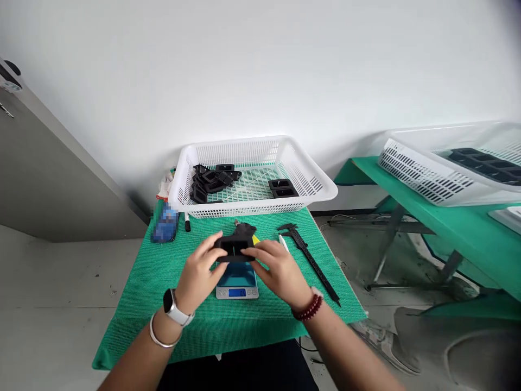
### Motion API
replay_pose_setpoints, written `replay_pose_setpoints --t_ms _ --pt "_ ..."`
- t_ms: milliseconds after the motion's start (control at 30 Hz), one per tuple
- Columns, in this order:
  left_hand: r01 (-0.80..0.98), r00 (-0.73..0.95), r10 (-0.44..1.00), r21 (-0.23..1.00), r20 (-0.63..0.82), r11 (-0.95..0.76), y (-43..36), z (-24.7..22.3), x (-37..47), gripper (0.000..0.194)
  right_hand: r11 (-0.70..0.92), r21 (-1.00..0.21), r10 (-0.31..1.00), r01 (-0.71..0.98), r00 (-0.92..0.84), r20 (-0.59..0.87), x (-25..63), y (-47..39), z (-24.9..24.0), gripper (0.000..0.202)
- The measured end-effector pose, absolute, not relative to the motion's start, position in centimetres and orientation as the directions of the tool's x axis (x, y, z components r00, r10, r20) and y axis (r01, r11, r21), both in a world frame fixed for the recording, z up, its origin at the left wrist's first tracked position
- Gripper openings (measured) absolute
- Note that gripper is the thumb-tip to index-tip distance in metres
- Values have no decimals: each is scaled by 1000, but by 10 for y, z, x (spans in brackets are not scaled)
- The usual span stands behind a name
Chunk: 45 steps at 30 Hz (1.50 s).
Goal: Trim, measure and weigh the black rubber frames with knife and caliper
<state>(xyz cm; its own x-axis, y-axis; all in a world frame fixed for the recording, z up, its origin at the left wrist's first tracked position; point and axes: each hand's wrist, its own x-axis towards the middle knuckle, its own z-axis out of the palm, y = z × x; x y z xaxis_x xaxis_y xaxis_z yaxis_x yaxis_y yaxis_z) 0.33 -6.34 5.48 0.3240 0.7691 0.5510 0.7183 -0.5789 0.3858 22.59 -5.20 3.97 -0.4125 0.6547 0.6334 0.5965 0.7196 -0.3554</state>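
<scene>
Between my two hands is a black rectangular frame (234, 259), raised over a small digital scale (237, 294) with a lit blue display. My left hand (202, 269) grips the frame's left end, and my right hand (280, 269) grips its right end. Behind the frame, a dark object (245, 229) rests on the green mat. In the white basket (252, 208) further back, several black frames (211, 182) are heaped at the left, and a few more (284, 188) sit at the right.
Black calipers (311, 260) and a white pen (284, 243) lie to the right on the green-covered table (163, 293). A blue blurred item (165, 224) and a marker (187, 222) are at the left. Another white basket (423, 179) with black parts stands on a second table.
</scene>
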Motion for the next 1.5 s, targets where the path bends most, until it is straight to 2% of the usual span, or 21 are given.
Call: replay_pose_setpoints --t_ms 133,300,433,533,633,733,833,967,1100,1267,1367,1500 --pt "747 350 803 373 483 -550 -76 9 6 14 663 -408 700 627 -327 635 220 -71 -14 25" --pt "750 369 794 350 482 -561 -76 -5 2 16 645 -464 732 608 -314 605 219 -76 -27 26" --pt "666 310 820 506 482 -549 -77 -9 -5 55 637 -544 752 546 -286 594 223 -78 -21 42" --pt "501 123 879 736 460 -455 -75 -17 -12 64 523 -706 835 478 -125 535 228 -77 -19 31" --pt "212 -112 940 932 321 -293 -68 -24 -18 58 338 -860 911 382 98 402 233 -73 -22 23" --pt "-93 -256 957 982 134 -162 -59 -27 -22 52 219 -910 920 351 237 313 236 -69 -26 27" --pt "-224 -300 953 969 37 -108 -55 -27 -23 54 139 -945 935 297 275 224 236 -68 -28 32" --pt "-153 -249 966 981 75 -116 -57 -28 -21 51 78 -969 961 234 240 135 234 -68 -28 35" --pt "-14 -178 975 991 131 -136 -60 -29 -20 46 46 -971 965 236 240 104 234 -69 -28 35" --pt "70 -121 981 987 153 -146 -62 -29 -21 46 42 -975 959 219 265 101 234 -69 -27 36" --pt "133 -62 978 973 200 -191 -64 -27 -21 57 40 -975 958 218 270 100 234 -69 -26 37" --pt "299 121 960 913 251 -277 -68 -22 -18 76 42 -970 957 240 268 108 233 -69 -27 35"
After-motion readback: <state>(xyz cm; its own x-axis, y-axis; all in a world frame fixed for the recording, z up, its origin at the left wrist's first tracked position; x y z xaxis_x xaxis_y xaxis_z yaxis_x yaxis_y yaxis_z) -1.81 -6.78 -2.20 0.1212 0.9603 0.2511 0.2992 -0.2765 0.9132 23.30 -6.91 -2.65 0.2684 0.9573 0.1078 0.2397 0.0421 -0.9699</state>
